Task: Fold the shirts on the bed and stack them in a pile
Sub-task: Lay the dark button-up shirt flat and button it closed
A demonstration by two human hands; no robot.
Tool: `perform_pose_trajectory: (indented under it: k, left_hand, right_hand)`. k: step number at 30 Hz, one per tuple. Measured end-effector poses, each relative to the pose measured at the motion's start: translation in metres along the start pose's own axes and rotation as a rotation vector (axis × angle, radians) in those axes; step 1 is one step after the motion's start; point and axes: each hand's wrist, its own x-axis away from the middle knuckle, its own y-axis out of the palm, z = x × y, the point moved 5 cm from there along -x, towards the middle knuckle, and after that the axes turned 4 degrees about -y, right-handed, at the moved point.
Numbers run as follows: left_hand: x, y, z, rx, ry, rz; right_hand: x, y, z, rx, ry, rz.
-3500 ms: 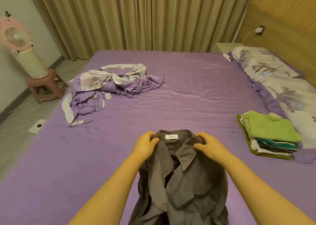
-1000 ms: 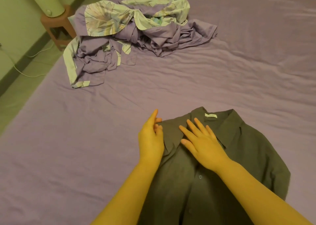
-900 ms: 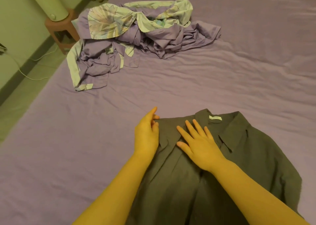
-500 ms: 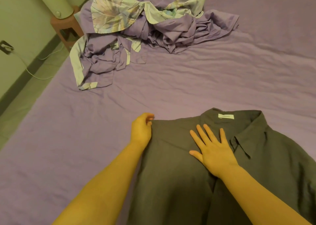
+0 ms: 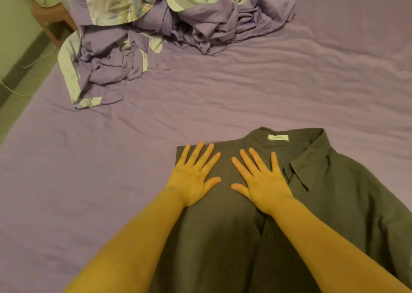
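A person's 2 hands lie flat on a dark grey collared shirt (image 5: pixel 312 214) spread across a purple bed sheet (image 5: pixel 245 96), the left hand (image 5: pixel 194 176) near the shirt's folded left edge and the right hand (image 5: pixel 263 185) just beside it, thumbs pointing toward each other; all fingers are straight and spread, palms down on the cloth. A white neck label (image 5: pixel 278 137) sits just beyond the right fingertips. A crumpled purple floral duvet cover (image 5: pixel 156 25) lies well beyond both hands
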Motion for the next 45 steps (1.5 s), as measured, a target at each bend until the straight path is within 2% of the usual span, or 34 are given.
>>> perform_pose_trajectory:
  k: [3,6,9,13,15,19,22,24,27,28,29,31,33,35,37,39,42,45]
  left_hand:
    - [-0.002,-0.003,0.003,-0.039,-0.032,-0.134]
    - [0.0,-0.021,0.018,0.015,-0.165,-0.203]
    - [0.004,-0.044,0.055,0.147,-0.243,-0.105]
    - [0.006,-0.062,0.135,0.342,-0.08,0.005]
    - [-0.001,-0.068,0.161,0.475,-0.113,0.058]
    - [-0.027,-0.088,0.178,0.707,-0.216,0.196]
    - [-0.047,-0.105,0.181,0.824,-0.264,0.231]
    - [-0.058,-0.112,0.187,0.724,-0.224,0.224]
    - [-0.071,-0.116,0.213,0.262,0.123,0.274]
    - [-0.074,-0.112,0.222,0.099,0.239,0.247]
    - [-0.077,-0.103,0.227,-0.012,0.297,0.148]
    - [-0.084,-0.083,0.221,-0.105,0.228,-0.103]
    - [-0.086,-0.076,0.213,-0.141,0.142,-0.223]
    - [-0.086,-0.08,0.215,-0.106,0.098,-0.204]
    - [-0.084,-0.093,0.228,0.006,0.062,-0.076]
    - [-0.079,-0.107,0.252,0.203,0.111,0.027]
    - [-0.074,-0.111,0.289,0.484,0.201,-0.07]
    - [-0.075,-0.103,0.303,0.499,0.206,-0.143]
  right_hand:
    - [0.002,-0.004,-0.001,0.012,-0.014,0.01]
    - [0.02,-0.01,0.002,0.026,-0.039,-0.015]
    - [0.05,-0.015,0.015,0.035,-0.066,0.0]
    - [0.091,-0.031,0.047,0.067,-0.033,0.109]
    - [0.113,-0.036,0.062,0.105,-0.058,0.17]
    - [0.149,-0.037,0.092,0.129,-0.03,0.199]
    - [0.162,-0.035,0.116,0.101,0.104,0.176]
    - [0.169,-0.031,0.132,0.015,0.244,0.128]
    - [0.177,-0.022,0.147,-0.133,0.375,0.056]
    - [0.177,-0.019,0.147,-0.168,0.363,0.075]
    - [0.177,-0.014,0.147,-0.254,0.339,0.101]
    - [0.183,-0.012,0.151,-0.599,0.373,0.171]
    - [0.199,-0.012,0.166,-0.938,0.513,0.34]
    - [0.214,-0.004,0.184,-1.023,0.573,0.458]
    - [0.219,0.005,0.194,-0.979,0.519,0.46]
    - [0.216,0.011,0.201,-1.02,0.476,0.44]
    - [0.205,0.008,0.21,-1.141,0.436,0.431]
    - [0.2,0.004,0.226,-1.171,0.483,0.481]
